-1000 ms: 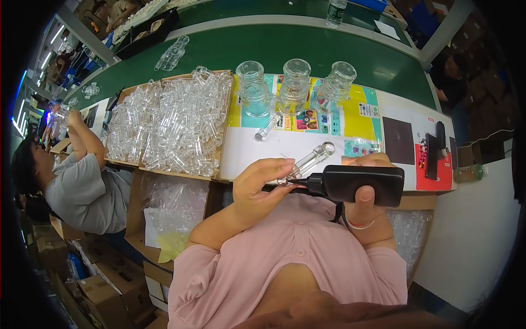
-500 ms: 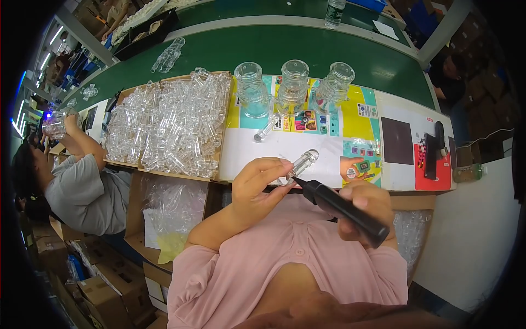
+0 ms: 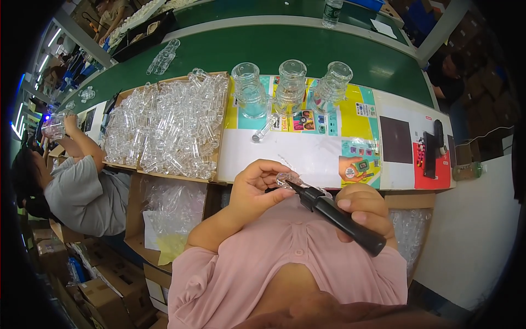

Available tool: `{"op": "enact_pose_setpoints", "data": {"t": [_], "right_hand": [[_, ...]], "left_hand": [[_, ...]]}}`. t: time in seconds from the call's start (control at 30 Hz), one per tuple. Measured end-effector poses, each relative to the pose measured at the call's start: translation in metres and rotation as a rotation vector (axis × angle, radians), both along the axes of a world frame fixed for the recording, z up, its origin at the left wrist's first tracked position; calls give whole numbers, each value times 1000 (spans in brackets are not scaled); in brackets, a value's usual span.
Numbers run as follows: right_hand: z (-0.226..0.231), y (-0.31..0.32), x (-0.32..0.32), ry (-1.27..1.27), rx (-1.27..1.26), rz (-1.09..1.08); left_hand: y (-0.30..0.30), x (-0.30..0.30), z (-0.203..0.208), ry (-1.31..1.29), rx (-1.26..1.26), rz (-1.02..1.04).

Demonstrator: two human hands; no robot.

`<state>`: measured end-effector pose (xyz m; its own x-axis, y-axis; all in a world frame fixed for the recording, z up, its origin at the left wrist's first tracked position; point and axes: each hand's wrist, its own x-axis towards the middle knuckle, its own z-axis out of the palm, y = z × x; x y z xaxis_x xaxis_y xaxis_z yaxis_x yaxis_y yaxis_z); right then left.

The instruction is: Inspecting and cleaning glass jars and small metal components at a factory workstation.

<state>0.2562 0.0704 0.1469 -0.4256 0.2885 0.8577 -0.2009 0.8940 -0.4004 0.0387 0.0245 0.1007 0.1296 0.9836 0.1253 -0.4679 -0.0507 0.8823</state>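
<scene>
My left hand (image 3: 253, 187) pinches a small transparent tube-like piece (image 3: 286, 179) between thumb and fingers, over the near edge of the work surface. My right hand (image 3: 366, 207) is wrapped round a black handheld tool (image 3: 342, 222) with a thick handle and a narrow pointed tip. That tip meets or nearly meets the rounded end of the piece; contact cannot be made out for certain. Beyond my hands, a loose transparent tube (image 3: 265, 129) with a grey end lies on the white sheet. Three transparent ribbed jars (image 3: 292, 88) stand in a row behind it.
A cardboard tray (image 3: 223, 126) heaped with transparent tubes is on the left. A black flat object (image 3: 430, 156) rests on the right, near a jar lying sideways (image 3: 467, 171). Left of me, a co-worker in grey (image 3: 82, 189) handles a transparent jar (image 3: 55, 127). Below stands an open carton (image 3: 143, 241).
The transparent piece has turned in my left hand, its rounded end now toward the tool. My left fingers have shifted round it, and the tool's tip has moved slightly left and down.
</scene>
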Motion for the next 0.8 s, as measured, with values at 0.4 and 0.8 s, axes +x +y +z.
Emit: {"op": "enact_pose_setpoints", "data": {"t": [0.4,0.8], "right_hand": [[-4,8,-18,28,370,7],[-36,13,-13,277,-371,-354]], "left_hand": [[2,0,-6,342,186,297],[11,8,-7,710,504,543]]}}
